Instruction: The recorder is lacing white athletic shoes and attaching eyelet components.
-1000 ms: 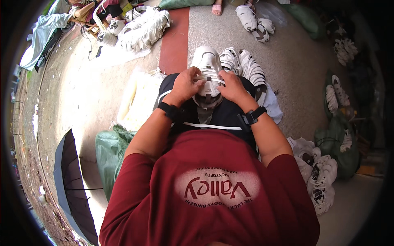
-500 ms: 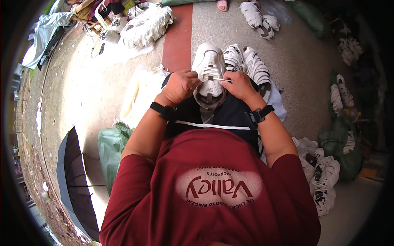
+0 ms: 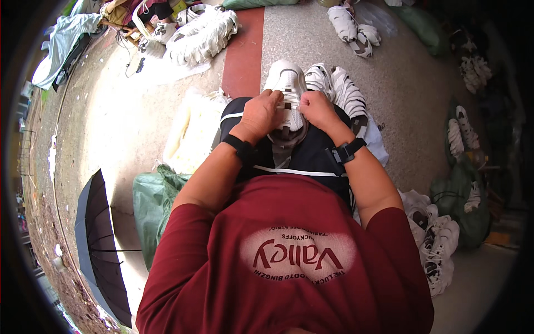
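Observation:
A white sneaker (image 3: pixel 287 83) rests on my lap, toe pointing away from me, over black shorts. My left hand (image 3: pixel 260 114) grips its left side and pinches at the laces. On the other side my right hand (image 3: pixel 317 108) holds the shoe, fingertips meeting the left hand's over the lace area. Both wrists wear black bands. The heel of the shoe is hidden under my palms.
More white sneakers (image 3: pixel 340 89) lie just right of my knee, with other piles at the far left (image 3: pixel 203 33), far middle (image 3: pixel 353 25) and lower right (image 3: pixel 436 245). Green bags (image 3: pixel 150 206) and a black umbrella (image 3: pixel 100 245) sit on my left. A red floor strip (image 3: pixel 245 53) runs ahead.
My hands have shifted slightly up the shoe toward the laces, and the view has tilted so the shoe sits a little lower in frame.

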Demonstrator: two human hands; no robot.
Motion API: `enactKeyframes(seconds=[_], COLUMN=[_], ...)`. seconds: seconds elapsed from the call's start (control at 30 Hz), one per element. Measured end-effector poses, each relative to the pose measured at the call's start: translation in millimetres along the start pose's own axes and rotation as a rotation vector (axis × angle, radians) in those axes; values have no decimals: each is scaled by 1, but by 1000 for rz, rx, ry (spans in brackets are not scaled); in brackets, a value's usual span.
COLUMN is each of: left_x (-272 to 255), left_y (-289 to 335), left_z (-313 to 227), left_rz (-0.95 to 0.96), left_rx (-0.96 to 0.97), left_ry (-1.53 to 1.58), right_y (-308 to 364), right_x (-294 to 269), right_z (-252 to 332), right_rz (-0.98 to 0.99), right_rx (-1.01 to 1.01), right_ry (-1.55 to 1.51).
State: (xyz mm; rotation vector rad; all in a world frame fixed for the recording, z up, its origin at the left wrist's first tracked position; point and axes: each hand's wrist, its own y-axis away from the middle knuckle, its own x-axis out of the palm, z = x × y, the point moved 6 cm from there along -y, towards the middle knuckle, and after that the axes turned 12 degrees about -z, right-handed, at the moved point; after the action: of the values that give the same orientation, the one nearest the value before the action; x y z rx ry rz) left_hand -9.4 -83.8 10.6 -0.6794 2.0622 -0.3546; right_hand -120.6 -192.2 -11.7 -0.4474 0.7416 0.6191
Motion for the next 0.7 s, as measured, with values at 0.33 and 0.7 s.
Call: enactKeyframes(seconds=[0.33,0.7], left_x=[3,15], left_y=[-10,-17], left_z=[1,1], left_rz=[83,163], left_rx=[131,127], left_ry=[-36,-265], right_y=[1,2], right_x=[-10,-10], right_z=[10,19], right_rz=[-26,-56], right_rx=[-59,-121], right_ry=[120,147])
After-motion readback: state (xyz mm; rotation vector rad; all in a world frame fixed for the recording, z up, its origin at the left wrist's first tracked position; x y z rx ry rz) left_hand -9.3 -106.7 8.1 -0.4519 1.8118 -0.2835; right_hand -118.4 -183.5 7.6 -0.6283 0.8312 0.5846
